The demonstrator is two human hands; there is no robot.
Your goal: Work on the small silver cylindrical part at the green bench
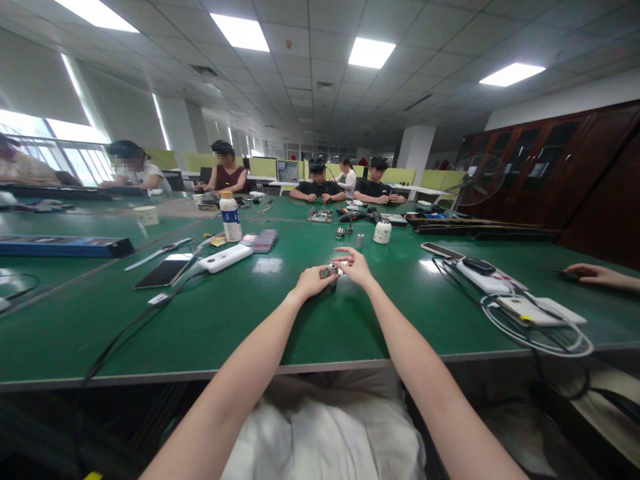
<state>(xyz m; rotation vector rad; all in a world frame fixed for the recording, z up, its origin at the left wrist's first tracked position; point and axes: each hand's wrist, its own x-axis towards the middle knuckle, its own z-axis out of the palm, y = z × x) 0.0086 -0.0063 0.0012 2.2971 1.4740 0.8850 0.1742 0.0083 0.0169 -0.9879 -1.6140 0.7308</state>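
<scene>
A small silver metal cylinder (333, 269) with a narrower top stands on the green table in front of me. My left hand (314, 281) wraps round its side from the left, fingers closed. At its top, from the right, is my right hand (356, 267), thumb and a finger drawn together there and another finger stretched out above. Any small part between those right fingertips is too hidden to make out. Beyond my hands stand a second metal cylinder (361, 240) and several small metal pieces (341, 232).
A white jar (382, 232) stands beyond my right hand. To the left are a bottle (231, 217), a white power bank (226, 259) and a phone (165, 271). Cables and white devices (484, 275) lie right, near another person's hand (593, 274) on a dark object. Several people sit across the table.
</scene>
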